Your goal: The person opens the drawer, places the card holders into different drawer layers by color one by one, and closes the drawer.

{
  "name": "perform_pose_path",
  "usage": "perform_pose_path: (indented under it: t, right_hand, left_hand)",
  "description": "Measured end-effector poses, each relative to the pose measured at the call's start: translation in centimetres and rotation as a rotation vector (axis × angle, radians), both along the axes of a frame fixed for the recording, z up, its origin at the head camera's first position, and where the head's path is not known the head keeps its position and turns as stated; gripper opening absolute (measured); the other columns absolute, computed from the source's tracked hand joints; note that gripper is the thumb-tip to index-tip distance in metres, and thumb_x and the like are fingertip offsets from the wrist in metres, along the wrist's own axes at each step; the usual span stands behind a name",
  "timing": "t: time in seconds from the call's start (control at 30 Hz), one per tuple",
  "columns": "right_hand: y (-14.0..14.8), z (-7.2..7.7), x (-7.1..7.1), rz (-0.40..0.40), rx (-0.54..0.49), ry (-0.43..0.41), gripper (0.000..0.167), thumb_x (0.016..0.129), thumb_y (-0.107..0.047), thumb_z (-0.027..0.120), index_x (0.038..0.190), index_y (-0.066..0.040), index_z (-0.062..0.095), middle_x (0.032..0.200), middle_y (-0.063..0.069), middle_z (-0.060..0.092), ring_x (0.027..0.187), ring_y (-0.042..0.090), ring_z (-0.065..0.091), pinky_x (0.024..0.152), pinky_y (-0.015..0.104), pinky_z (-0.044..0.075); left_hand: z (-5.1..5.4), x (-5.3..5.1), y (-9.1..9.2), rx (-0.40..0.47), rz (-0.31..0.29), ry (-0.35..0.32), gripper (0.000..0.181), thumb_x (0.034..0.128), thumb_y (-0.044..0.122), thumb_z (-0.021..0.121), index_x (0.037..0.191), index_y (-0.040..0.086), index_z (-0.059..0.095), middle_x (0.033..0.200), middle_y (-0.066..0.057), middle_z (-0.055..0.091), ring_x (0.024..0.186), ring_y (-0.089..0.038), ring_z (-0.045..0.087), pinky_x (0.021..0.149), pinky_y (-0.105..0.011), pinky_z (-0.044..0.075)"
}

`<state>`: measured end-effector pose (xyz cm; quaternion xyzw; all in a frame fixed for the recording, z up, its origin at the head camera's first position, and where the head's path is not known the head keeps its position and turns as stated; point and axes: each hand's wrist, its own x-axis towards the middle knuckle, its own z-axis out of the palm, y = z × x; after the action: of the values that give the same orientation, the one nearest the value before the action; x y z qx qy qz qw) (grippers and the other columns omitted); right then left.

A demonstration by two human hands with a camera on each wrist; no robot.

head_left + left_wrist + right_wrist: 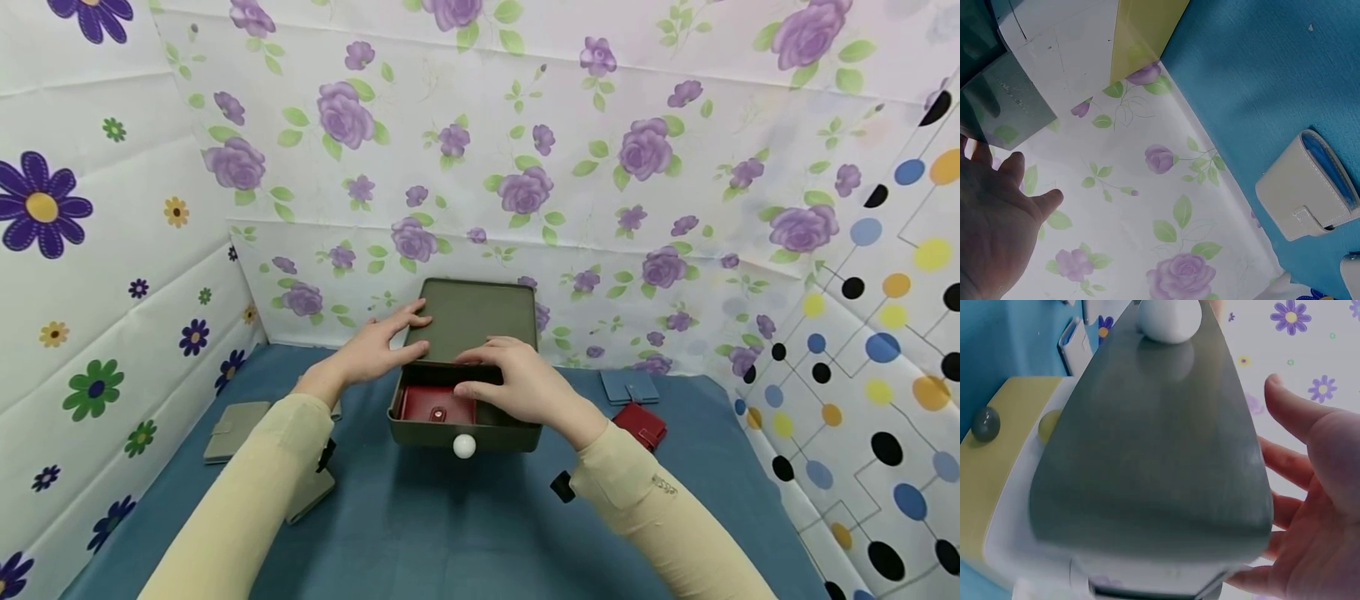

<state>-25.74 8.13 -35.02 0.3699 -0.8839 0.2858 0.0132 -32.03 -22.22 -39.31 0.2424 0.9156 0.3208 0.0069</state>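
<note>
A small drawer cabinet has a dark green top (480,321), and its green drawer (420,433) is pulled out toward me, with a white knob (464,447) on the front. Inside the drawer, at its left, lies a red wallet (427,405) with a snap strap. My left hand (375,346) is at the left edge of the cabinet top, fingers extended; contact is hard to tell. Over the drawer's right part hovers my right hand (517,379), fingers loosely bent, with nothing seen in its grasp. The right wrist view shows its spread fingers (1288,462) beside the drawer.
Beige wallets (236,429) (1300,194) lie on the blue cloth at left. At right are a blue wallet (628,387) and another red wallet (640,425). A yellow drawer front (1013,456) with a knob sits lower on the cabinet. Patterned sheets stand behind and at both sides.
</note>
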Motion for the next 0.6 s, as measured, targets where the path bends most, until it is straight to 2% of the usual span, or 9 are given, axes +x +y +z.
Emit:
perform_pose_path:
  t: [0.23,0.47,0.6]
  right_hand:
    - [2.0,0.0,-0.1,-0.027,-0.085,-0.001,0.041,0.104,-0.038,0.074,0.137,-0.014,0.075,0.134,0.004,0.071,0.150,0.038,0.045,0.120,0.057,0.039]
    - [4.5,0.0,0.1,-0.090,-0.124,-0.027,0.041,0.105,-0.040,0.072,0.137,-0.014,0.075,0.137,0.004,0.071,0.151,0.035,0.044,0.116,0.060,0.042]
    - [5.8,0.0,0.1,-0.129,-0.118,-0.037,0.042,0.105,-0.042,0.070,0.138,-0.015,0.075,0.139,0.004,0.069,0.144,0.033,0.052,0.111,0.060,0.047]
  left_hand:
    - [0.0,-0.1,-0.1,-0.001,0.001,0.007,0.065,0.1096,0.051,0.059,0.164,0.018,0.047,0.178,0.006,0.017,0.162,-0.032,0.021,0.125,-0.071,-0.002]
    - [-0.1,-0.2,-0.1,0.008,-0.015,0.010,0.063,0.1101,0.048,0.060,0.163,0.017,0.047,0.179,0.005,0.018,0.162,-0.031,0.020,0.125,-0.071,-0.003]
    - [-0.1,-0.1,-0.1,0.005,-0.014,0.015,0.063,0.1100,0.048,0.060,0.164,0.018,0.047,0.179,0.006,0.016,0.162,-0.032,0.021,0.125,-0.071,-0.003]
